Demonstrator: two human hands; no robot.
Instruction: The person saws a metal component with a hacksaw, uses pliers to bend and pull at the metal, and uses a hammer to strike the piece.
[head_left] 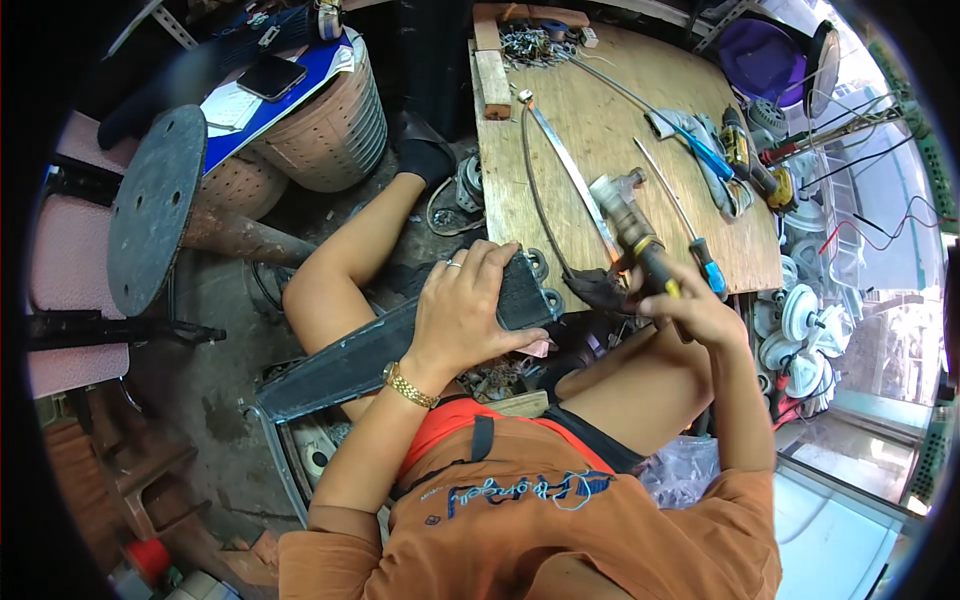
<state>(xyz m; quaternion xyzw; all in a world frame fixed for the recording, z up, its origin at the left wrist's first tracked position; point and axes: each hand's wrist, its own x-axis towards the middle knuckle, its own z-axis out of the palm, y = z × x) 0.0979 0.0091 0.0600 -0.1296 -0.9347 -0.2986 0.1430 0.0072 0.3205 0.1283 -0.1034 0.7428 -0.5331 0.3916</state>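
My left hand [462,310] is closed over the upper end of a long dark box-shaped bar [345,362], its thumb stretched toward the bar's edge. The bar lies slanted across my lap, and two small ring-shaped parts [540,264] show at its end. In my right hand [695,308] is a hammer [650,255], gripped by its dark and yellow handle; its head is smeared by motion above the board. Close to the hammer lies a tool like a hacksaw [578,180], with a flat strip and thin curved frame. A blue-handled screwdriver [708,270] rests right of my right hand.
On the wooden board [620,75] lie a long screwdriver [700,145], a grey glove or cloth [735,195], a power drill [736,145] and a heap of small metal parts [535,47]. White plastic parts [800,315] crowd the right side. A round metal disc stand [155,215] is at left.
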